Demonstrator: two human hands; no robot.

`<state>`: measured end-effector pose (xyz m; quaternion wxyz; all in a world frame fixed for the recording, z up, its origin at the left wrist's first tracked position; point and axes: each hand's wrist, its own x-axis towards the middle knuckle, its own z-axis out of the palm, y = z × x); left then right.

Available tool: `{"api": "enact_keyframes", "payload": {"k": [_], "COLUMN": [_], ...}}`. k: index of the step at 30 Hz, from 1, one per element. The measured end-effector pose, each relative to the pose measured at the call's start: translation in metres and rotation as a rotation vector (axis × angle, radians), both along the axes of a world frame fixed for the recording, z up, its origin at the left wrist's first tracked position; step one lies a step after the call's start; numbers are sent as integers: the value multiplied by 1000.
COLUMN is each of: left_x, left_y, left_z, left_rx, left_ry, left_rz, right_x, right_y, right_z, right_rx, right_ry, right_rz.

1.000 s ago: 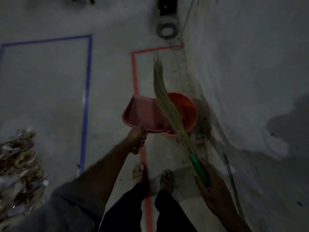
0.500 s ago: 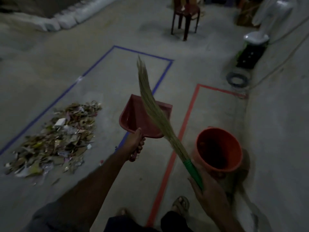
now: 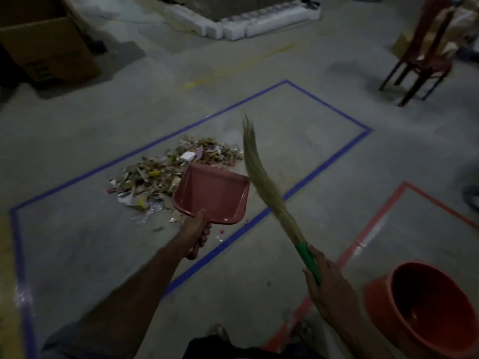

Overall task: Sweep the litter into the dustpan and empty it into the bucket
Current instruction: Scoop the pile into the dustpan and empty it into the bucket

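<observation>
A pile of litter [image 3: 166, 174], paper scraps and dry bits, lies on the concrete floor inside a blue tape rectangle [image 3: 326, 164]. My left hand [image 3: 195, 233] grips the handle of a red dustpan [image 3: 212, 194], held in the air just right of the pile; the pan looks empty. My right hand [image 3: 324, 275] holds the green handle of a grass broom [image 3: 261, 174], bristles pointing up and away. An orange bucket [image 3: 425, 307] stands at the lower right, tilted in view, inside a red tape outline [image 3: 373, 224].
A red chair [image 3: 420, 60] stands at the far right. A cardboard box [image 3: 46, 45] sits at the far left and white sacks [image 3: 259, 24] line the back. My feet [image 3: 220, 331] show at the bottom edge.
My view has swung left from the bucket by the wall toward the litter pile. Dustpan and broom have come away from the bucket and now hang near the pile.
</observation>
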<state>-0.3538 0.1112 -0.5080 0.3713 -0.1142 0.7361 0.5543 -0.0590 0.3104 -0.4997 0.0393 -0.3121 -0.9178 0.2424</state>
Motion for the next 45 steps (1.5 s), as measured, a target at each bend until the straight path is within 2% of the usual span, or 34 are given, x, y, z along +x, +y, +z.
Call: {"api": "enact_keyframes", "payload": {"k": [6,13,21,26,28,32,35,40,45], "left_x": [-43,-80,-132,-161,-167,-171,-177,-198,-218], "left_y": [-92,-138,-103,-44,-23,2,15,28,31], "left_z": [-15,-63,-192,-293,-329,-382,-402,-412,-409], "left_rx": [-17,-87,-195,-199,-209,-234,-258,-254,-253], "left_ry": [-17,-74,-213,-294,-338,-380,-414,-402,-377], "left_rz": [208,412,514,524,525,497,497,441,385], "right_x": [-84,-183,-294,-357,-388,-451,-498,-512,-459], "right_y": [-25,-13,35,96,128,179,202,245,325], "right_z": [-14,-67,-221,-330,-368,-430,-456,-448,-416], "right_rx": [2,19,114,265,312,307,292,178,190], "right_ry": [-124,-350,-759,-1004,-1012,-905,-792,-632,-766], "right_rz": [152,375,772,861,812,678,683,794,1011]}}
